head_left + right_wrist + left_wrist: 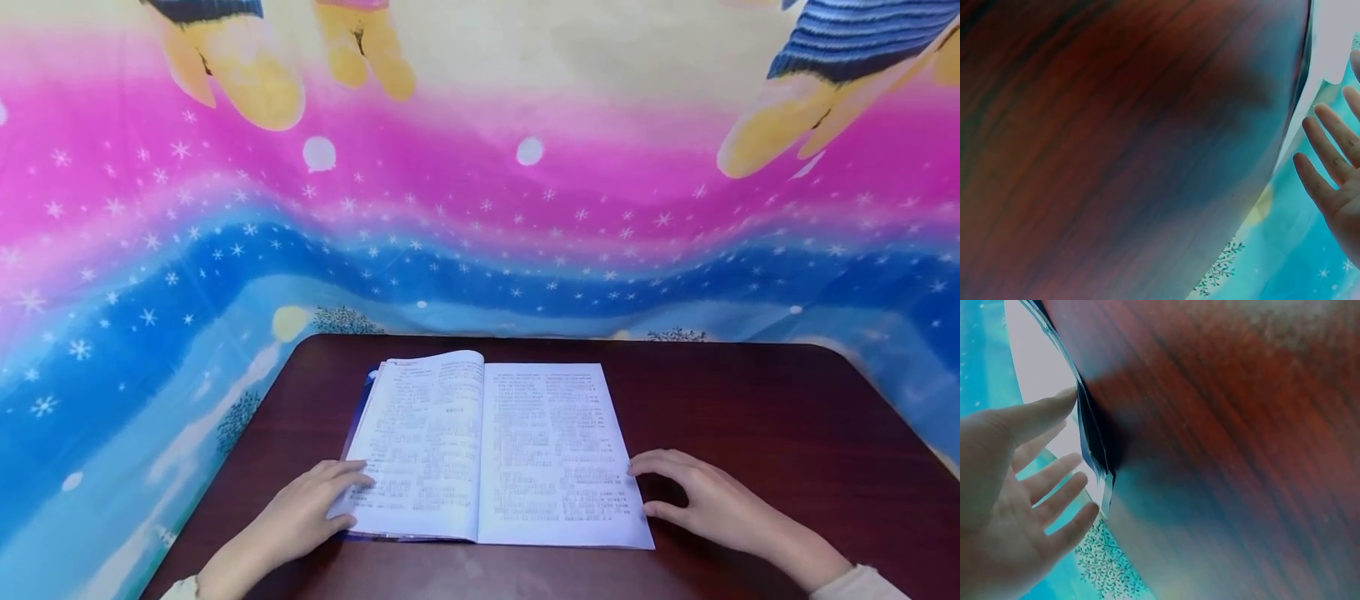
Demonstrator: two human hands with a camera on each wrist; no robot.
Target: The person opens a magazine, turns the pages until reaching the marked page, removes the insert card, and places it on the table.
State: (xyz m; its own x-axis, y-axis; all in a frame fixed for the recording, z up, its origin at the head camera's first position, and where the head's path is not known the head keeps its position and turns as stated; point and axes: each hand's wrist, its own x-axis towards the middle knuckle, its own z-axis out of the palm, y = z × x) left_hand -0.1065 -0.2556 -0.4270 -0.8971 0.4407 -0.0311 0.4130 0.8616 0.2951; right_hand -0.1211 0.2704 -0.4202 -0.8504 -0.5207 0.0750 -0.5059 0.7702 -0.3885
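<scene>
On dark table (750, 400) | book (551, 450) between left hand (311, 507) and right hand (697, 492), both relaxed | snowflake-patterned cloth (465, 196) behind

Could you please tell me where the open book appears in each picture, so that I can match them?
Head: the open book lies at lower middle, between the left hand and the right hand.
Left wrist: at upper left, seen nearly edge-on, partly behind the left hand.
Right wrist: only part of it, at upper right, near the right hand.
Shared landmark: the dark red-brown table, visible in all three.
</scene>
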